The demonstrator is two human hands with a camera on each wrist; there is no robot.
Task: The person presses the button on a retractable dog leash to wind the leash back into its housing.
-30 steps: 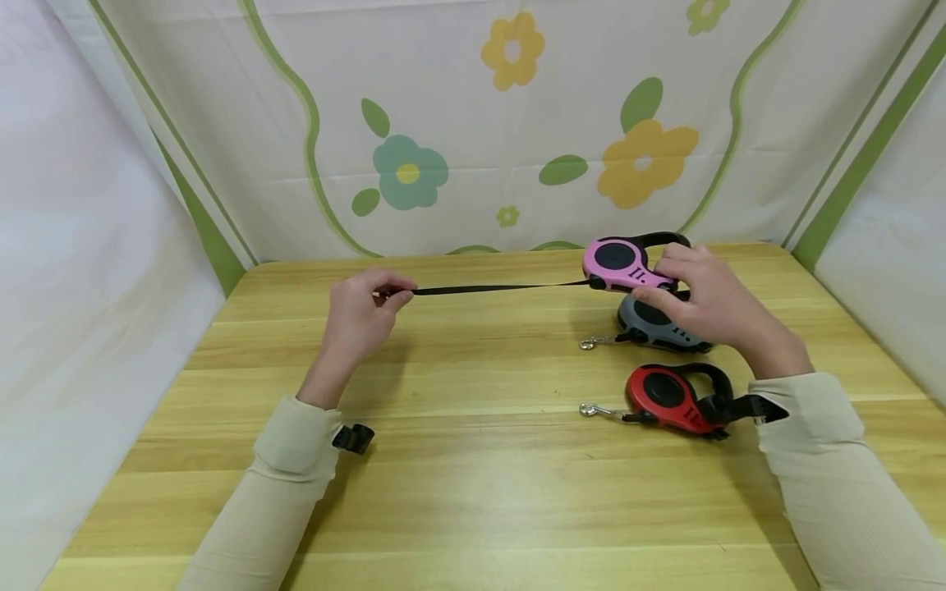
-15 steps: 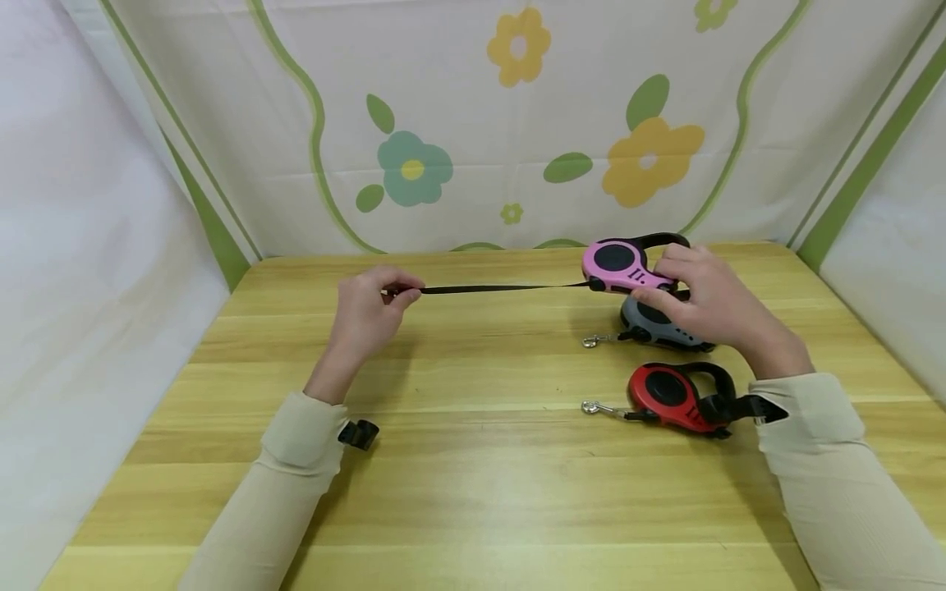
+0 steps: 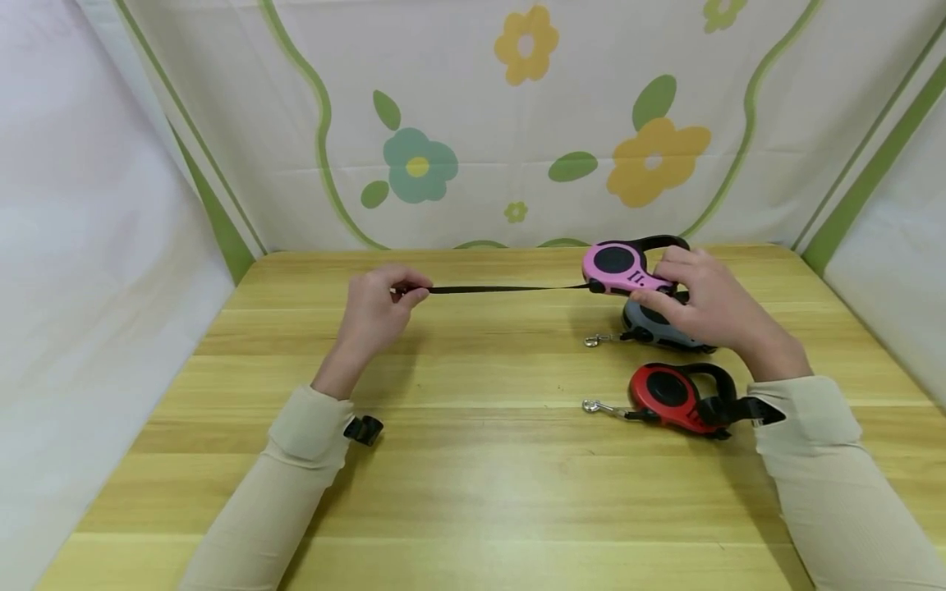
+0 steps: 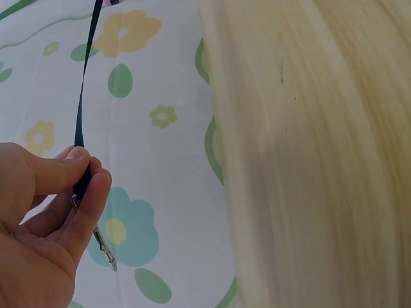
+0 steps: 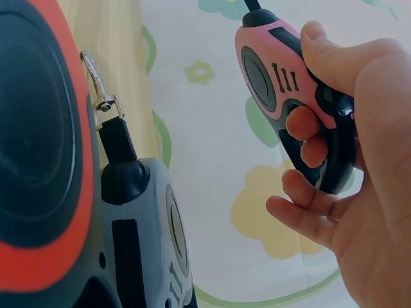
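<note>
Gripping the pink leash case in my right hand, I pinched its black strap with my left hand fingers above the bench; grey and red cases lay alongside.

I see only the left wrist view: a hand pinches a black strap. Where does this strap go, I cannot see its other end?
Observer: The black strap runs straight to a pink leash case, held above the table by the right hand.
Operator: How does that hand hold the case?
Observer: In the right wrist view the thumb lies on top of the case and the fingers curl through its black handle.
Operator: Are there other leashes?
Observer: Yes, a grey leash case and a red leash case lie on the table, each with its metal clip pointing left.
</note>
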